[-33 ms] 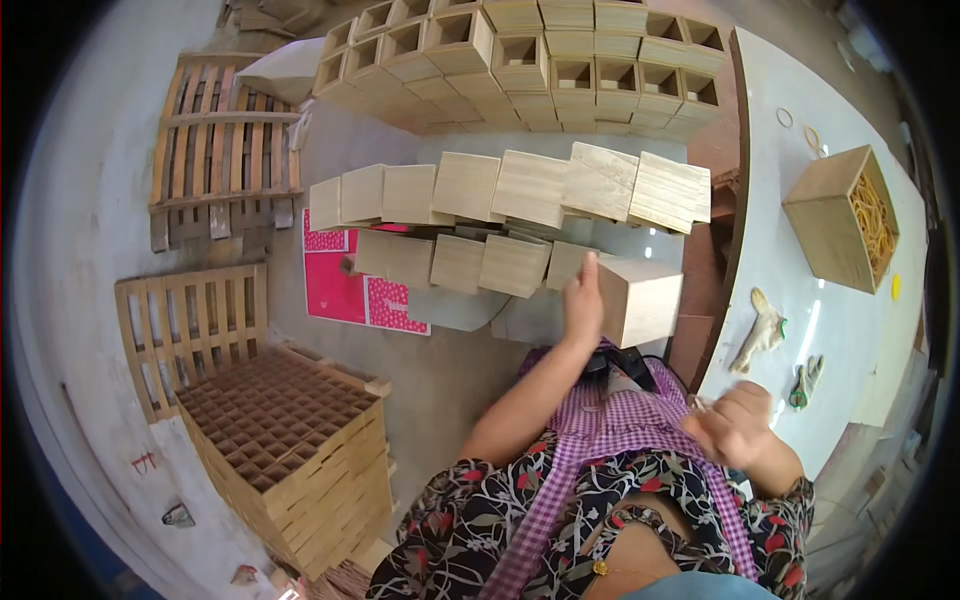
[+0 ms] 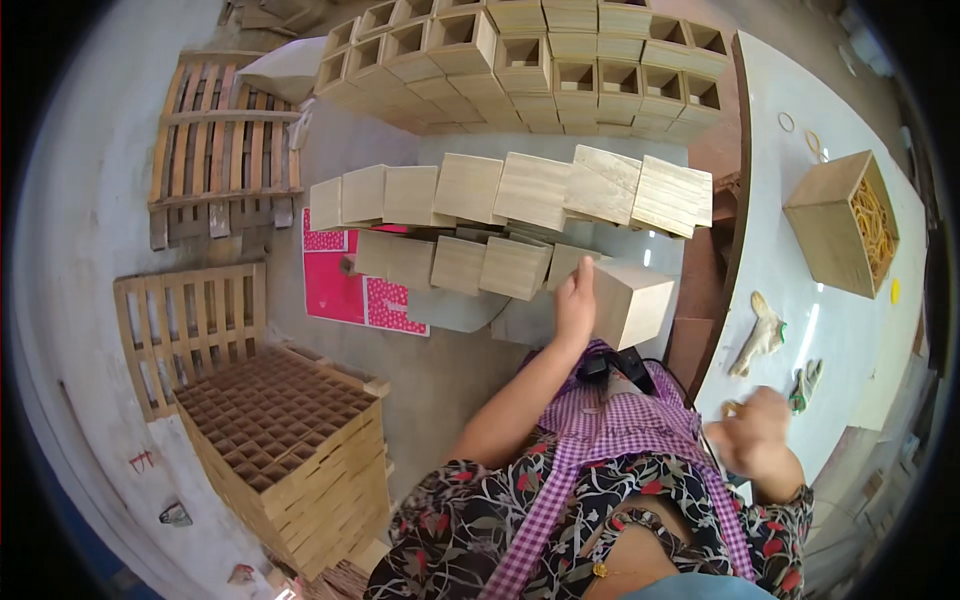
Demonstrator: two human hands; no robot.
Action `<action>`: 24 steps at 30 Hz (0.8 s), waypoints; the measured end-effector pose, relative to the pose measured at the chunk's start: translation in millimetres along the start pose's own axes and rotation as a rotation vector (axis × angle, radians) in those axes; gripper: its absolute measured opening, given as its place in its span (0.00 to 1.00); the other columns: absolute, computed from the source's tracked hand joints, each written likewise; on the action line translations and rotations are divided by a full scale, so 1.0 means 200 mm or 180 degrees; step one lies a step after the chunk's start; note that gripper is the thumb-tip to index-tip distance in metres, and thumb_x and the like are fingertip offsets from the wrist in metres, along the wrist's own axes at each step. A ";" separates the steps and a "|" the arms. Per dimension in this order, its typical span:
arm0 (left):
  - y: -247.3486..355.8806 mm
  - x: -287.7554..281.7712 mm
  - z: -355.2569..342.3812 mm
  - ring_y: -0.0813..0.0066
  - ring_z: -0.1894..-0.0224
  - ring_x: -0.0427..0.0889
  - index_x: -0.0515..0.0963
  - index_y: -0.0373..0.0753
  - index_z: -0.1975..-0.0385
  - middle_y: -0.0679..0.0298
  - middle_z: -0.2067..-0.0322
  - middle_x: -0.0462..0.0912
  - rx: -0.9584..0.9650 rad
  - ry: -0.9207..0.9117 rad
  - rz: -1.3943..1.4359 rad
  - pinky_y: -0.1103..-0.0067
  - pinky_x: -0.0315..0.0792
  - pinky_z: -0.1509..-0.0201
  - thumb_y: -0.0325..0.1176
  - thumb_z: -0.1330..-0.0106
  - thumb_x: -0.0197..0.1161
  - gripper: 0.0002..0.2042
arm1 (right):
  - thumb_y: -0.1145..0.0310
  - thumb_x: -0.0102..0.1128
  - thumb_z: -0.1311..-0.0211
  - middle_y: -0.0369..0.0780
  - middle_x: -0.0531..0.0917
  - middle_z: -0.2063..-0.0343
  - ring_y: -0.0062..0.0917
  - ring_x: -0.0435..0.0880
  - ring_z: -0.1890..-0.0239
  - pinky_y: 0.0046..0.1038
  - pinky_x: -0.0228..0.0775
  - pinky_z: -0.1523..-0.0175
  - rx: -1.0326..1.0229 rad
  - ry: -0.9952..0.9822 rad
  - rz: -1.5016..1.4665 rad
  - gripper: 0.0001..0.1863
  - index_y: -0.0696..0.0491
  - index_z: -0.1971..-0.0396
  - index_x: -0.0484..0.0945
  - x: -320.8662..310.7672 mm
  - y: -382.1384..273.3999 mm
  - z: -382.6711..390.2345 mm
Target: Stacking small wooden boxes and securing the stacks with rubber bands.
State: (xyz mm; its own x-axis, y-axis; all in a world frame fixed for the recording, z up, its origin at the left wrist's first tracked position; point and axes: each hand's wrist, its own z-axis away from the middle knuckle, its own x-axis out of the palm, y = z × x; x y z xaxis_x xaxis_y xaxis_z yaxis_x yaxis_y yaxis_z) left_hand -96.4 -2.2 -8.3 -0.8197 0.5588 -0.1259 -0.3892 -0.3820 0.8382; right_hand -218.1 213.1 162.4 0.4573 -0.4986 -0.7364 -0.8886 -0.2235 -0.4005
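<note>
My left hand (image 2: 574,311) grips a pale wooden box (image 2: 632,302) at the right end of the nearer row of boxes (image 2: 457,264), with thumb pointing away from me. My right hand (image 2: 752,430), blurred, is curled near the white worktable's edge, below a pair of work gloves (image 2: 757,335); what its fingers hold is unclear. A second row of pale boxes (image 2: 532,190) runs behind the nearer one. Pink printed sheets (image 2: 335,282) lie under their left end.
Open-topped boxes (image 2: 460,60) are stacked at the back. The white worktable (image 2: 760,215) on my right carries a wooden box of rubber bands (image 2: 835,220) and loose bands. Wooden pallets (image 2: 200,140) stand at left, above a tall stack of gridded dividers (image 2: 280,420).
My left hand and the gripped box have shifted slightly left. My right hand has moved a little right and downward.
</note>
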 end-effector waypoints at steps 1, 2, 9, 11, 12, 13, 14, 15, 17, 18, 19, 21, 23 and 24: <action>-0.04 -0.02 -0.01 0.80 0.74 0.65 0.75 0.30 0.74 0.68 0.81 0.70 -0.0090 -0.0044 -0.0050 0.80 0.66 0.68 0.50 0.29 0.46 0.26 | 0.65 0.69 0.51 0.33 0.68 0.87 0.22 0.67 0.87 0.21 0.49 0.84 -0.0227 0.0635 0.0491 0.17 0.55 0.73 0.68 -0.05 0.07 0.04; -0.08 -0.06 0.00 0.79 0.66 0.69 0.74 0.30 0.66 0.66 0.71 0.73 -0.0133 -0.0308 0.0421 0.80 0.66 0.59 0.48 0.29 0.46 0.22 | 0.63 0.68 0.49 0.35 0.69 0.86 0.23 0.67 0.86 0.21 0.49 0.83 -0.0137 0.0948 0.0652 0.17 0.55 0.71 0.68 -0.10 0.13 0.10; -0.33 -0.21 0.02 0.72 0.46 0.71 0.67 0.34 0.54 0.62 0.52 0.74 -0.0810 -0.0704 0.2797 0.72 0.61 0.38 0.35 0.30 0.50 0.12 | 0.65 0.54 0.37 0.49 0.78 0.63 0.42 0.78 0.61 0.36 0.70 0.57 0.2678 -0.0254 0.3535 0.12 0.59 0.62 0.73 -0.73 1.25 0.63; -0.35 -0.24 -0.01 0.71 0.47 0.72 0.68 0.36 0.58 0.62 0.54 0.74 -0.0995 -0.0576 0.2954 0.72 0.61 0.38 0.35 0.30 0.51 0.10 | 0.67 0.54 0.40 0.54 0.76 0.56 0.47 0.74 0.52 0.41 0.66 0.48 0.3946 -0.1549 0.3973 0.15 0.62 0.58 0.73 -0.72 1.35 0.70; -0.35 -0.26 -0.02 0.71 0.48 0.72 0.68 0.37 0.60 0.62 0.55 0.75 -0.1120 -0.0557 0.2792 0.72 0.61 0.38 0.35 0.31 0.52 0.08 | 0.67 0.54 0.40 0.54 0.76 0.56 0.47 0.74 0.52 0.41 0.66 0.48 0.3650 -0.1407 0.3993 0.15 0.62 0.58 0.73 -0.67 1.35 0.68; -0.36 -0.26 -0.04 0.71 0.49 0.73 0.68 0.38 0.63 0.63 0.56 0.75 -0.1192 -0.0525 0.2555 0.71 0.61 0.38 0.35 0.31 0.53 0.07 | 0.67 0.54 0.40 0.53 0.75 0.55 0.46 0.74 0.51 0.40 0.67 0.47 0.3370 -0.1291 0.3755 0.15 0.61 0.57 0.73 -0.61 1.33 0.61; -0.36 -0.27 -0.05 0.72 0.52 0.74 0.68 0.39 0.61 0.64 0.58 0.75 -0.1279 -0.0508 0.2659 0.71 0.63 0.39 0.35 0.32 0.54 0.08 | 0.67 0.55 0.41 0.52 0.75 0.53 0.45 0.74 0.51 0.39 0.67 0.47 0.3412 -0.1299 0.3542 0.15 0.60 0.56 0.74 -0.53 1.29 0.50; -0.36 -0.27 -0.05 0.73 0.53 0.74 0.68 0.39 0.62 0.64 0.59 0.75 -0.1340 -0.0441 0.2682 0.71 0.63 0.40 0.35 0.32 0.54 0.08 | 0.67 0.54 0.40 0.48 0.75 0.51 0.43 0.74 0.49 0.36 0.67 0.45 0.2955 -0.0927 0.3374 0.15 0.58 0.55 0.74 -0.41 1.23 0.36; -0.36 -0.27 -0.05 0.75 0.57 0.75 0.69 0.40 0.62 0.66 0.62 0.75 -0.1253 -0.0440 0.2599 0.71 0.65 0.41 0.35 0.32 0.54 0.07 | 0.70 0.55 0.41 0.43 0.75 0.49 0.39 0.75 0.48 0.33 0.67 0.45 0.2484 -0.0325 0.2281 0.14 0.57 0.55 0.75 -0.16 1.11 0.00; -0.36 -0.27 -0.05 0.75 0.57 0.75 0.69 0.40 0.63 0.66 0.62 0.75 -0.1418 -0.0377 0.2476 0.72 0.66 0.42 0.36 0.32 0.54 0.07 | 0.72 0.56 0.42 0.43 0.75 0.49 0.38 0.75 0.48 0.33 0.68 0.46 0.2499 -0.0231 0.1946 0.13 0.57 0.56 0.75 -0.04 1.04 -0.20; -0.36 -0.27 -0.05 0.75 0.58 0.76 0.69 0.40 0.63 0.66 0.62 0.76 -0.1429 -0.0442 0.2363 0.73 0.67 0.43 0.36 0.32 0.54 0.07 | 0.75 0.57 0.43 0.42 0.75 0.49 0.37 0.76 0.49 0.32 0.68 0.46 0.2024 -0.0102 0.1573 0.13 0.57 0.56 0.75 0.07 0.99 -0.39; -0.36 -0.28 -0.05 0.77 0.55 0.76 0.69 0.39 0.64 0.65 0.63 0.75 -0.1553 -0.0600 0.2339 0.78 0.68 0.47 0.38 0.33 0.56 0.09 | 0.77 0.59 0.46 0.43 0.75 0.50 0.37 0.76 0.50 0.31 0.69 0.47 0.1914 -0.0187 0.0786 0.13 0.57 0.59 0.75 0.30 0.90 -0.73; -0.35 -0.31 -0.05 0.75 0.52 0.75 0.69 0.39 0.65 0.65 0.62 0.75 -0.1781 -0.0783 0.2381 0.77 0.67 0.44 0.40 0.33 0.56 0.10 | 0.75 0.59 0.47 0.44 0.75 0.51 0.41 0.75 0.51 0.34 0.69 0.47 0.1298 -0.0478 0.0714 0.13 0.56 0.59 0.75 0.54 0.89 -1.02; -0.34 -0.33 -0.05 0.74 0.51 0.74 0.69 0.40 0.65 0.65 0.61 0.74 -0.1804 -0.0846 0.2408 0.76 0.66 0.43 0.39 0.33 0.56 0.10 | 0.74 0.60 0.47 0.45 0.75 0.51 0.43 0.74 0.50 0.35 0.68 0.46 0.1259 -0.0558 0.0521 0.14 0.57 0.59 0.74 0.65 0.89 -1.13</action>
State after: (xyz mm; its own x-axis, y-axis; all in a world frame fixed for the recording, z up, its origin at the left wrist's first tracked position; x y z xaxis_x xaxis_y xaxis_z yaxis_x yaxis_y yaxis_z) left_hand -20.5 -20.2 -63.5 -0.8416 0.1419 0.5211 -0.0012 -0.9654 0.2609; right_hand -325.1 -81.5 118.9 0.3415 -0.3439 -0.8747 -0.8835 0.2001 -0.4236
